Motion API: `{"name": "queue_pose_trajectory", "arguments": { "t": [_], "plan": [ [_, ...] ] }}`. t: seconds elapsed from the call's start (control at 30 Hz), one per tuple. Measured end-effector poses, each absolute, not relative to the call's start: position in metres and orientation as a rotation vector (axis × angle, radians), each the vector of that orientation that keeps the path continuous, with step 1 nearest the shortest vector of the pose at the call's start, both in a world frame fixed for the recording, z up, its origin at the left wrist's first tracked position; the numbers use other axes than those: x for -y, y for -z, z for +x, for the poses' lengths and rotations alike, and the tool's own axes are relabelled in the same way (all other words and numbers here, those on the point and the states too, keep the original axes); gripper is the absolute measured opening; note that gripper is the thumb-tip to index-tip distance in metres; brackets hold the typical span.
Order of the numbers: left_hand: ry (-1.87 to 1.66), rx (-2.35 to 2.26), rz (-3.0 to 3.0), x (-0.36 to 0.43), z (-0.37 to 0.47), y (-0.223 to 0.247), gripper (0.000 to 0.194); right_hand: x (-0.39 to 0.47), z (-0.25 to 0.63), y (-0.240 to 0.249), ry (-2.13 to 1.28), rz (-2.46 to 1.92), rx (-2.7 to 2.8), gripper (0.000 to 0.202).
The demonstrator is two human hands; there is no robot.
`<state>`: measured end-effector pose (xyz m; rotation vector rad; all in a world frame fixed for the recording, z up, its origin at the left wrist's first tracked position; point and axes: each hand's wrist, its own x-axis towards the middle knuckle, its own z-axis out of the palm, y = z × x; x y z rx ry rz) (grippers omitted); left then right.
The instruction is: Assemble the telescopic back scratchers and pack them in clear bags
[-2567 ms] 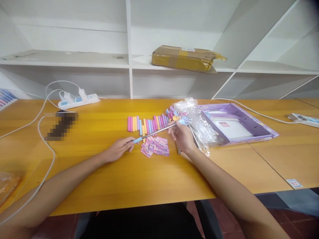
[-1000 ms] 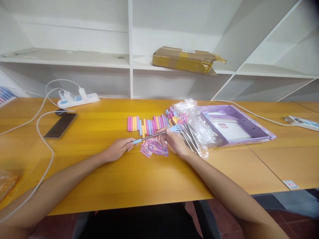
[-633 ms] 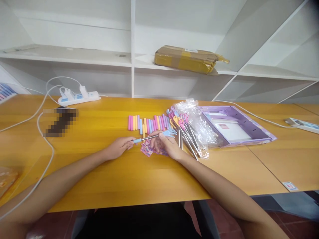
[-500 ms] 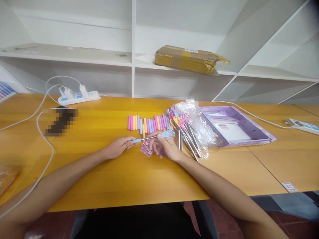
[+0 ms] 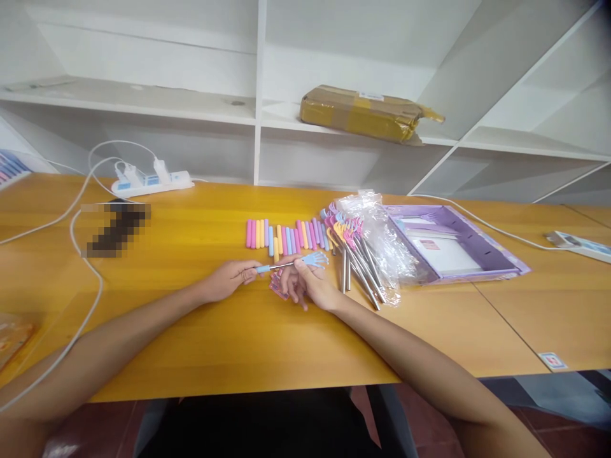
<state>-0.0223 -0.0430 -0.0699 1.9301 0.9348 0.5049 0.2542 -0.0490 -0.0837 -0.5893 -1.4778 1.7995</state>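
Note:
A back scratcher (image 5: 315,259) with a light blue hand-shaped head, a metal rod and a blue grip lies across both my hands. My left hand (image 5: 231,278) is closed round its blue grip end. Just below the head, my right hand (image 5: 310,283) pinches the rod between thumb and fingers. Beneath my right hand, small pink printed cards (image 5: 278,285) are partly covered. Beyond the hands lies a row of pink, yellow, blue and purple handle grips (image 5: 287,238). To the right is a pile of metal rods with coloured hand-shaped heads (image 5: 353,251).
Clear plastic bags (image 5: 386,248) lie beside a purple open box (image 5: 458,278) on the right. A white power strip (image 5: 155,184) with cables stands at the back left, and another power strip (image 5: 582,245) lies far right. A taped carton (image 5: 358,114) rests on the shelf.
My right hand has shifted slightly left along the rod, bringing the blue head closer to my left hand. My left hand keeps its hold on the grip. The view has moved a little.

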Motion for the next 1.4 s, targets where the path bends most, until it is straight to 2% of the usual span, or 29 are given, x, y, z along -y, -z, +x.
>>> {"name": "queue_pose_trajectory", "arguments": {
  "t": [0.37, 0.57, 0.7, 0.83, 0.93, 1.03, 1.17, 1.4],
  "plan": [
    [-0.497, -0.929, 1.939, 0.044, -0.021, 0.067, 0.04, 0.05, 0.249, 0.086, -1.835, -0.626, 1.501, 0.048],
    [-0.532, -0.91, 1.971, 0.046, -0.016, 0.065, 0.041, 0.049, 0.251, 0.07, -1.744, -0.597, 1.521, 0.054],
    [-0.541, -1.041, 2.081, 0.05, -0.018, 0.059, 0.039, 0.039, 0.27, 0.064, -1.378, -0.745, 1.586, 0.04],
    [-0.583, -1.204, 2.421, 0.056, -0.023, 0.06, 0.032, 0.029, 0.295, 0.063, -0.726, -0.764, 1.984, 0.021],
    [-0.629, -1.21, 2.728, 0.062, -0.023, 0.065, 0.033, 0.028, 0.3, 0.062, -0.214, -0.653, 2.303, 0.025],
    [-0.634, -1.206, 2.926, 0.066, -0.022, 0.069, 0.036, 0.033, 0.296, 0.061, 0.134, -0.649, 2.401, 0.028],
    [-0.593, -1.29, 3.013, 0.063, -0.024, 0.061, 0.038, 0.031, 0.292, 0.057, 0.306, -0.691, 2.418, 0.027],
    [-0.515, -1.581, 3.005, 0.05, -0.071, 0.015, 0.035, 0.012, 0.344, 0.013, 0.272, -0.913, 2.329, 0.031]
  ]
}}
